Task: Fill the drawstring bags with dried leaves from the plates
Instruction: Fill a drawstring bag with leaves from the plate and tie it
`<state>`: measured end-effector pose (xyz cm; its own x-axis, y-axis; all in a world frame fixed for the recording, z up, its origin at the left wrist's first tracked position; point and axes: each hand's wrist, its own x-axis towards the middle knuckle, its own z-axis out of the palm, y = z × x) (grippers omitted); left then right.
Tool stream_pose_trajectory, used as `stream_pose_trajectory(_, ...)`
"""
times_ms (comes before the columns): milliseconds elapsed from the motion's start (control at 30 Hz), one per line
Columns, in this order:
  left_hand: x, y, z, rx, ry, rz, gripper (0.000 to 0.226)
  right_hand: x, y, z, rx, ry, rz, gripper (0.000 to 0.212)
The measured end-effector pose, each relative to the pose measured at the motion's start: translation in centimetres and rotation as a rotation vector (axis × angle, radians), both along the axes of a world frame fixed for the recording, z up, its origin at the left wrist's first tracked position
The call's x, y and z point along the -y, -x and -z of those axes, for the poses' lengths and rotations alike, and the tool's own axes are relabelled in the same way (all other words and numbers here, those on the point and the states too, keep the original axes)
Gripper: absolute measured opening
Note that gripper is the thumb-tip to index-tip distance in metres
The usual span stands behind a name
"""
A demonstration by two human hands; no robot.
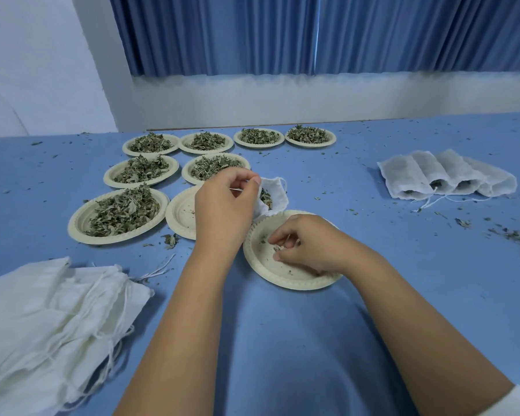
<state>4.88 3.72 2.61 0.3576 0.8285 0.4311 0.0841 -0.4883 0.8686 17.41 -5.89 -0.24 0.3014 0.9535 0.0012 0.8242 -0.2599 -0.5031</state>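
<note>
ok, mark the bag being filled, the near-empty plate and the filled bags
bag being filled [279, 192]: head view, white cloth on its right side
near-empty plate [260, 264]: head view, bare floor near its left rim
filled bags [445, 172]: head view, cloth of a middle bag

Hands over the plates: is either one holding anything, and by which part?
The left hand pinches the drawstring bag by the rim of its open mouth. The right hand pinches a few leaf scraps over the nearly empty plate.
</note>
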Motion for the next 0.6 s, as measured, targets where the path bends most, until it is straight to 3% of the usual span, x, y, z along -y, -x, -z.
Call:
stream_pose_trajectory(200,0.0,0.0,0.0,0.008,0.01,0.009,0.007,-1.3,0.9,0.7,0.063,-0.163,0.038,0.025)
stream_pose_trajectory(367,0.1,0.0,0.1,0.007,0.007,0.014,0.009,-1.7,1.3,1.0,0.065,-0.193,0.019,0.008)
stream_pose_trajectory(600,0.0,0.0,0.1,0.002,0.001,0.007,0.008,-1.7,1.9,0.7,0.057,-0.149,-0.026,0.014)
